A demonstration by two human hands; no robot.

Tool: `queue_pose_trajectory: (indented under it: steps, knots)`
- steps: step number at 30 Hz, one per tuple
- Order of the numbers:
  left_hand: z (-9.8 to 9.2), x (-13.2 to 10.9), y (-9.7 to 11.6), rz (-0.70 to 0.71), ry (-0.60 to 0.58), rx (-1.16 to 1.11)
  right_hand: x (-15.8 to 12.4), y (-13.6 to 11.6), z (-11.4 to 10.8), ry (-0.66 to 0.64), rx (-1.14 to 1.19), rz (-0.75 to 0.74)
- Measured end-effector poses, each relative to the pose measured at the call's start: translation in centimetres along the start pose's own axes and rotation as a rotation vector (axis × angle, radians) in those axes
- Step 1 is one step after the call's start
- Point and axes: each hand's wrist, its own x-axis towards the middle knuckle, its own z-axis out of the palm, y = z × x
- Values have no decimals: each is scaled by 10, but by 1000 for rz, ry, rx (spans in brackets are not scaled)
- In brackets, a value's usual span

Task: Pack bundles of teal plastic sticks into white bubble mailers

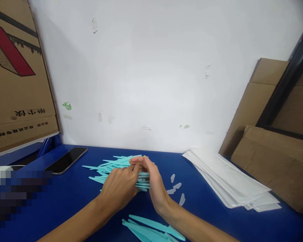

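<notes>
A heap of slender turquoise eyebrow razors [116, 165] lies mid-table, handles pointing left. My left hand [121, 183] is closed around a bunch of these razors, its curled fingers partly hidden behind the knuckles. On the other side, my right hand [155, 181] is cupped with bent fingers over the bunch, its palm against the ends. The gripped razors [143, 181] show between the two hands, lying roughly level. Nearer to me, several more razors [151, 230] lie in a loose group. Small translucent blade covers [177, 186] are scattered right of my right hand.
A stack of white flat sleeves [229, 181] lies at the right, beside brown cardboard [275, 164]. A phone [67, 160] rests on the blue table [73, 201] at the left. Behind stands a white wall [151, 74]; a printed carton [20, 90] rises at far left.
</notes>
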Motion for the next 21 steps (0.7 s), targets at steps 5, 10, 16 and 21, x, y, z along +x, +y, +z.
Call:
queue_pose_trajectory:
  steps: [5, 10, 16, 21]
  knots:
    - [-1, 0, -3, -5, 42, 10, 2, -4, -4, -1, -78, 46]
    - [2, 0, 0, 31, 59, 48, 2, 6, -1, 45, -106, 29]
    - [4, 1, -4, -5, 45, 19, 1, -6, -7, -68, -225, -4]
    - [1, 3, -18, -119, 95, -3, 9, -33, -23, -116, -575, -381]
